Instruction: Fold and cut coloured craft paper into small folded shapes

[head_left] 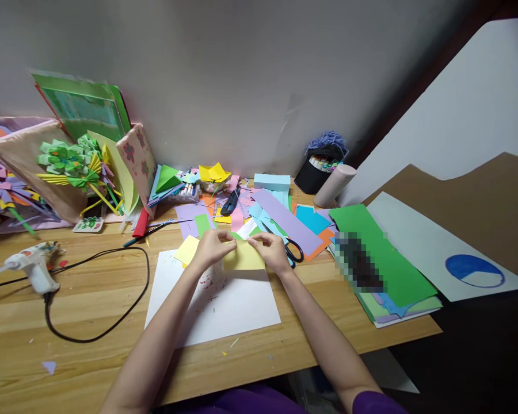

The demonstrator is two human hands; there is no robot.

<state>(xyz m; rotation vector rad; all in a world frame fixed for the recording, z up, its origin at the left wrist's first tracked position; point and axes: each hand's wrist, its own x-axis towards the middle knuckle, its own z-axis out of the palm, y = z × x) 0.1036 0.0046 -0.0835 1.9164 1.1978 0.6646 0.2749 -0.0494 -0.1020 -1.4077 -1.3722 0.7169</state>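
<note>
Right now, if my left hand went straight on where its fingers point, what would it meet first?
Probably your right hand, across the yellow paper; depth is hard to judge.

- Left forearm (155, 339): we see it bare, rising from the lower left and slanting inward.
- Left hand (216, 248): we note its back uppermost, thumb (231, 246) and bent fingers drawn together in a pinch directed rightward.
- Right forearm (323, 333): we find it likewise bare, slanting inward from the lower right.
- Right hand (271, 250): we observe thumb and forefinger in a matching pinch, directed leftward.
- Both hands: we see them facing each other, nearly level, fingertips near but apart.
</note>
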